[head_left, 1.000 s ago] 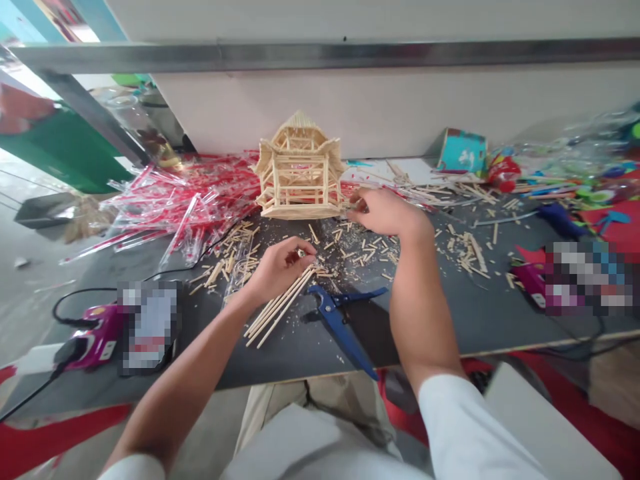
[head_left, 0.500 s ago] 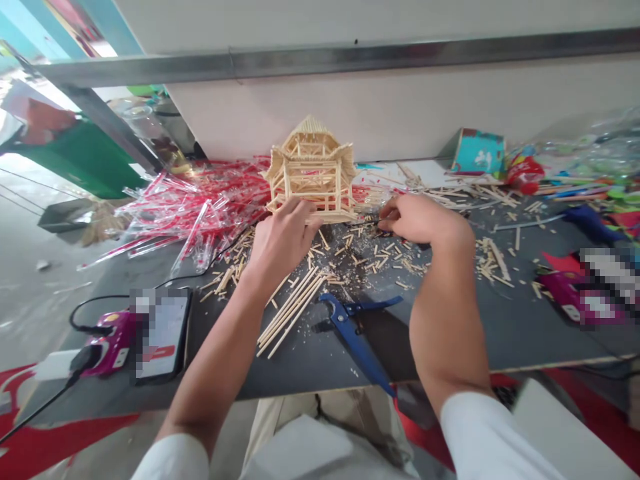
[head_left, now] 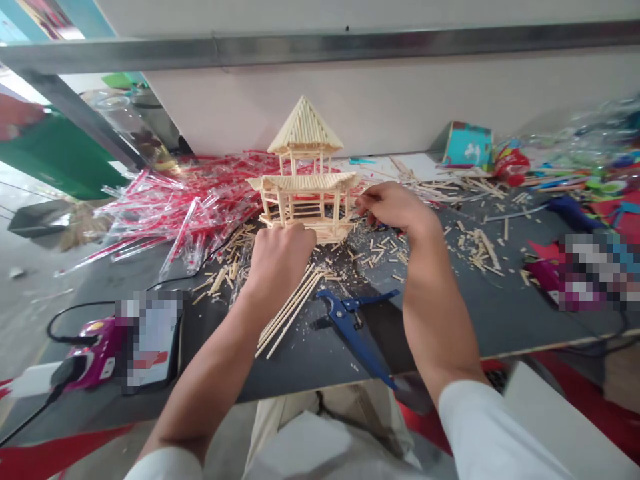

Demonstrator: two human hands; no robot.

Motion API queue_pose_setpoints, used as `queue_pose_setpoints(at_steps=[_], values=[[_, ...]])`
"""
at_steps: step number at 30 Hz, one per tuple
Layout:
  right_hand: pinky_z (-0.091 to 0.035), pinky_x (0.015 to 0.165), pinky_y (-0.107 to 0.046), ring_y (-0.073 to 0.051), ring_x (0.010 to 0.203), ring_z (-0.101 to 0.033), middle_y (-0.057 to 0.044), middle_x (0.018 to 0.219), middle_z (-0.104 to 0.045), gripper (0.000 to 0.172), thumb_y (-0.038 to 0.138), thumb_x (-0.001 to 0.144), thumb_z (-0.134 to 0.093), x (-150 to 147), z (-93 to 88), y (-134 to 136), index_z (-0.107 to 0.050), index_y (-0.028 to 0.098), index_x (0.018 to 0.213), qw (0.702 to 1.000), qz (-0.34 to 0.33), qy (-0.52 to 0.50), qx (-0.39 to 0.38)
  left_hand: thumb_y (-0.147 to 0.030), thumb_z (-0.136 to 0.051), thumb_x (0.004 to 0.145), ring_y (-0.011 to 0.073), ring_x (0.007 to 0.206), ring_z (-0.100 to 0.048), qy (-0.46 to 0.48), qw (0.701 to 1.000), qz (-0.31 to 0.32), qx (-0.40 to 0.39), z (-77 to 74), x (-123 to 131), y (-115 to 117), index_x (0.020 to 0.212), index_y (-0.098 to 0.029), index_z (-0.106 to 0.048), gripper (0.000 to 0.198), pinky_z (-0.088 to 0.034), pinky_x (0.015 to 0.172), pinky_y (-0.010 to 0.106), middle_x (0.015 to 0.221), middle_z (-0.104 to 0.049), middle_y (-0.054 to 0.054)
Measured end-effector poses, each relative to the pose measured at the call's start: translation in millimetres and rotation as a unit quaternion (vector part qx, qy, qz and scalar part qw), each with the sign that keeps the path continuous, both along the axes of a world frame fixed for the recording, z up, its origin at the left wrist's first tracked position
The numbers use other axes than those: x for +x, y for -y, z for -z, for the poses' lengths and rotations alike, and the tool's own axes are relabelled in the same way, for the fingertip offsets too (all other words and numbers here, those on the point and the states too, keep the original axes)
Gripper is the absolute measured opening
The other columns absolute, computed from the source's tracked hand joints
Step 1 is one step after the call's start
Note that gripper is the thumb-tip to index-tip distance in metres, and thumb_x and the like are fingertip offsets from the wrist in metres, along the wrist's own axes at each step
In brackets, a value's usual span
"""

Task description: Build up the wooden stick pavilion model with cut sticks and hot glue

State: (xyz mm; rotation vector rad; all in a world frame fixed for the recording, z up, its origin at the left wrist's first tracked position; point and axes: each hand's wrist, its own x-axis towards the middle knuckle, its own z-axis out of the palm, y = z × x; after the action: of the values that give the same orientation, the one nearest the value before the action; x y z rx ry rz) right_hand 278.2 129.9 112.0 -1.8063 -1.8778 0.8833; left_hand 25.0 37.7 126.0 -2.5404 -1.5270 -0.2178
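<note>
Ok so the little stick-built pavilion (head_left: 307, 181) is standing over toward the far edge of the table (head_left: 310, 363), roughly midway along it, pointed roof up. Left hand (head_left: 284, 257) is right up at the front of its base, knuckles up and fingers curled under; that grip is hidden from here, so I can't tell what it's closed on, if anything. Right hand (head_left: 395, 205) is just beside the posts on the pavilion's right side, thumb and fingertips drawn in to a narrow grip, but whether there's a sliver of wood in there is too small to tell. My take: left is for steadying, right is for the fiddly bit. I'd keep the left low on the base and off those thin posts, since they look like they'd snap or pop loose under a squeeze. Rest the right wrist if you can, use fingertips only, and come in from the side so you don't snag the lower eave. Watch the left forearm too: the loose sticks (head_left: 295, 315) lie just beside it, running toward the near edge, with the blue cutter (head_left: 357, 340) next to them, its handle reaching that edge. Easy to knock with a sleeve, I reckon.
</note>
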Motion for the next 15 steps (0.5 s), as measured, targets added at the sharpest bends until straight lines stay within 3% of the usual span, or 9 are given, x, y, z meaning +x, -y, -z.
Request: queue_pose_setpoints(at_steps=[10,13,15], values=[[-0.041,0.051,-0.023,-0.009,0.055,-0.056,-0.002,0.077,-0.068,0.016,0.027,0.097,-0.063,-13.9,29.6,-17.0,-0.068,0.017,0.086,0.984,0.002,-0.176,-0.011,-0.014,-0.048,0.092,0.0227,0.071,-0.068,0.004,1.000,0.007,-0.007,-4.0,-3.0,0.5,0.085,-0.017,-0.075,0.028,-0.036,0.058,0.031,0.083,-0.073,0.010],[-0.039,0.053,-0.023,-0.009,0.052,-0.048,0.002,0.066,-0.060,0.017,0.030,0.093,-0.069,-13.8,28.3,-17.1,-0.070,0.016,0.084,0.985,0.020,-0.166,0.031,-0.017,-0.047,0.095,0.0217,0.070,-0.067,0.033,0.999,0.039,0.004,-0.6,-16.1,-8.4,0.084,-0.017,-0.075,0.030,-0.040,0.061,0.032,0.083,-0.073,0.010],[-0.038,0.055,-0.024,-0.010,0.054,-0.047,0.003,0.062,-0.055,0.019,0.035,0.092,-0.070,-13.4,20.9,-13.8,-0.072,0.017,0.088,0.985,0.017,-0.161,0.063,-0.022,-0.052,0.095,0.0210,0.074,-0.068,0.105,0.993,0.056,-0.009,1.8,-30.2,-18.0,0.087,-0.020,-0.076,0.025,-0.044,0.066,0.033,0.087,-0.076,0.009]])
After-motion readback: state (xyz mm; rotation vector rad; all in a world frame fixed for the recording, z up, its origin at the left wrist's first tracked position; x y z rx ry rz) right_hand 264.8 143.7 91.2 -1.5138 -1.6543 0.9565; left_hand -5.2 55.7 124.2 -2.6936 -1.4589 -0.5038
